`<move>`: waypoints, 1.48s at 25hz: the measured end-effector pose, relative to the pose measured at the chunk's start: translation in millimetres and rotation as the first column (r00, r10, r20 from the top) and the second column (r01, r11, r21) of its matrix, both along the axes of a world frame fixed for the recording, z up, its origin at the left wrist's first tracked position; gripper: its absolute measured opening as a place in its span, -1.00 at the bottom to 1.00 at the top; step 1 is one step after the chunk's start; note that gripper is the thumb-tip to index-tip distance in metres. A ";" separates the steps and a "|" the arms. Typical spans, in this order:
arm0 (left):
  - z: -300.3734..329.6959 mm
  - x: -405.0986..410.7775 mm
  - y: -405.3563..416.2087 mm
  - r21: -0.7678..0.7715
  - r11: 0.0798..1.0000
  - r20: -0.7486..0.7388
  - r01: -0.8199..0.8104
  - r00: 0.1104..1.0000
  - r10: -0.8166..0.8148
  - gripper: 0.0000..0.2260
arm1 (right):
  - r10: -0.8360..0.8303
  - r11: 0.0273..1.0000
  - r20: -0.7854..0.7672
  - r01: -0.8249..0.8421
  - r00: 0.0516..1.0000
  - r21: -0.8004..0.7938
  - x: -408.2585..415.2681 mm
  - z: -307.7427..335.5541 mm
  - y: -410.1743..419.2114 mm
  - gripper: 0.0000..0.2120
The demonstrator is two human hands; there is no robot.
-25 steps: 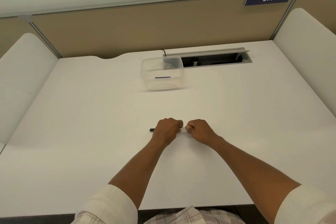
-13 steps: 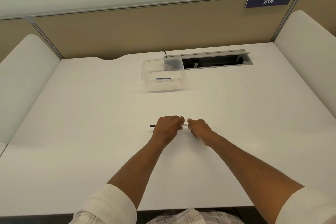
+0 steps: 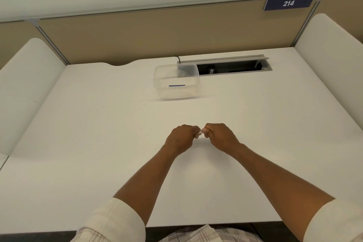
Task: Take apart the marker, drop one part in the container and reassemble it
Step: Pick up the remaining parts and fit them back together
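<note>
White plastic, a small sliver of the marker (image 3: 199,133), is showing in the narrow gap between two fists just below the middle of the frame. The left hand (image 3: 181,137) is curling tightly around the marker's body, knuckles up, hiding nearly all of it. The right hand (image 3: 218,135) is also clenching, its thumb and forefinger pinching toward that white end; whether it is actually gripping the marker or only a part of it cannot be told, since the fingers are covering the join. Both fists are hovering close over the white desk (image 3: 98,143), and contact with the surface cannot be judged. Bare forearms are running down toward the bottom of the frame, ending in rolled cream sleeves (image 3: 115,220).

Further up, above centre, a clear plastic container (image 3: 175,81) is standing upright on the desk, well apart from the hands, with a thin blue strip (image 3: 177,85) showing inside it. Just beside its upper right corner, a cable tray (image 3: 231,65) is lying open in the desk. In the upper right of the frame, a blue sign (image 3: 288,3) is reading 214.
</note>
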State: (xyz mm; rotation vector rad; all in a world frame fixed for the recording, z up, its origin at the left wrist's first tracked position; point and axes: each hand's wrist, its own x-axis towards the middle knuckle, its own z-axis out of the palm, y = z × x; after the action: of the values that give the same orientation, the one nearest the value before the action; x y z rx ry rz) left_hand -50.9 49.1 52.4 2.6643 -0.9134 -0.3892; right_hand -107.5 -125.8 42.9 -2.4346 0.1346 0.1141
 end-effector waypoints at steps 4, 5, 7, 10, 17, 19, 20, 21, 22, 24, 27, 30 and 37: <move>1.4 -1.3 -0.7 -0.012 1.000 -0.008 -0.007 1.000 0.007 -0.73 | -0.061 0.997 -0.028 0.060 0.998 -0.039 -4.0 0.2 7.8 -0.57; 1.4 -1.6 -0.3 -0.007 1.000 0.007 -0.006 1.000 0.006 -0.74 | -0.071 0.997 -0.036 0.071 0.997 -0.011 -3.4 1.6 10.5 -0.56; 1.8 -2.2 1.7 0.003 1.000 0.049 -0.003 0.999 0.003 -0.79 | -0.105 0.992 -0.072 0.110 0.992 0.059 -1.7 3.4 14.8 -0.54; 4.1 -3.7 3.2 0.022 1.000 0.117 -0.002 0.993 -0.001 -0.84 | -0.213 0.950 -0.198 0.250 0.957 0.189 -0.8 3.4 18.6 -0.54; 8.0 -2.9 7.6 0.035 0.999 0.141 -0.012 0.990 0.007 -0.85 | -0.213 0.917 -0.231 0.276 0.949 0.287 -0.8 8.0 22.5 -0.55; 8.6 -3.4 10.4 0.049 0.999 0.155 -0.015 0.988 0.007 -0.83 | -0.187 0.931 -0.132 0.218 0.973 0.291 -1.0 8.1 20.7 -0.68; 9.0 -3.6 11.0 0.051 0.999 0.159 -0.015 0.987 0.007 -0.82 | -0.177 0.941 -0.090 0.195 0.980 0.278 -0.9 8.1 19.2 -0.76; 9.2 -3.9 11.0 0.050 0.999 0.160 -0.013 0.987 0.005 -0.83 | -0.168 0.953 -0.057 0.177 0.984 0.247 -1.0 8.4 17.9 -0.80; 9.5 -4.5 10.4 0.045 0.999 0.160 -0.011 0.987 0.003 -0.85 | -0.161 0.965 -0.035 0.164 0.986 0.206 -1.2 9.2 16.7 -0.81; 10.1 -5.7 9.1 0.036 0.999 0.161 -0.008 0.987 0.002 -0.85 | -0.148 0.982 -0.021 0.149 0.989 0.115 -0.9 10.0 16.1 -0.75; 10.4 -6.8 8.1 0.013 1.000 0.186 -0.004 0.983 0.001 -0.84 | -0.130 0.990 -0.082 0.133 0.988 0.040 0.3 13.1 19.3 -0.64; 12.2 -6.8 6.8 -0.006 1.000 0.209 0.008 0.978 -0.006 -0.85 | -0.215 0.940 -0.213 0.261 0.953 0.221 2.1 16.7 20.8 -0.61; 13.5 -7.3 9.2 -0.002 1.000 0.197 0.004 0.980 -0.004 -0.83 | -0.144 0.961 -0.057 0.154 0.988 0.230 0.3 13.2 16.5 -0.69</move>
State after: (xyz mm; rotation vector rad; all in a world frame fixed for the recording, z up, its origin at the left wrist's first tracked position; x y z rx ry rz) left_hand -58.2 58.3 65.8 2.7351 -0.9740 -0.1251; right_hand -107.2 -109.4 56.0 -2.1789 0.3046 0.1045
